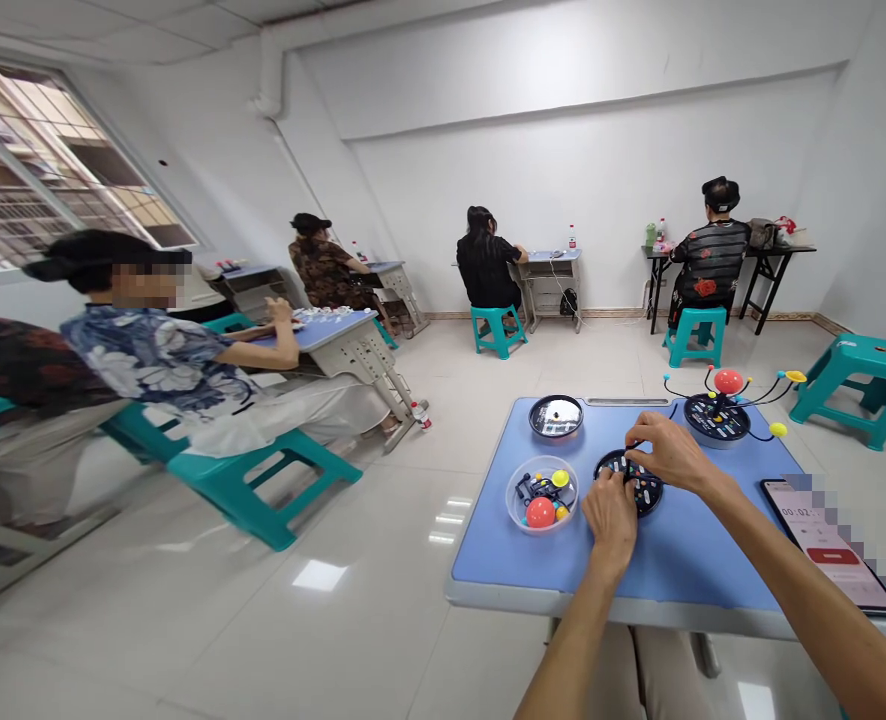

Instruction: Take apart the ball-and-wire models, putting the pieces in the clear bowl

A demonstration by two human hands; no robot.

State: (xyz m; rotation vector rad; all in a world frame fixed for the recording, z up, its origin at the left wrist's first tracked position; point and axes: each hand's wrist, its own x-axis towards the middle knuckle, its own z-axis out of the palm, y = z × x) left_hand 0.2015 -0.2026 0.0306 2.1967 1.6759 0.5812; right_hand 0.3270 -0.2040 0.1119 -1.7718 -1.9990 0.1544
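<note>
Holding a round black disc between left hand and right hand

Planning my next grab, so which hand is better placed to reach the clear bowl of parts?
Left, probably: the left hand touches the black disc beside the clear bowl; the right hand is across the disc, farther away.

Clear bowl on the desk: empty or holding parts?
Holding parts: the clear bowl contains a red ball, yellow pieces and dark rods.
</note>
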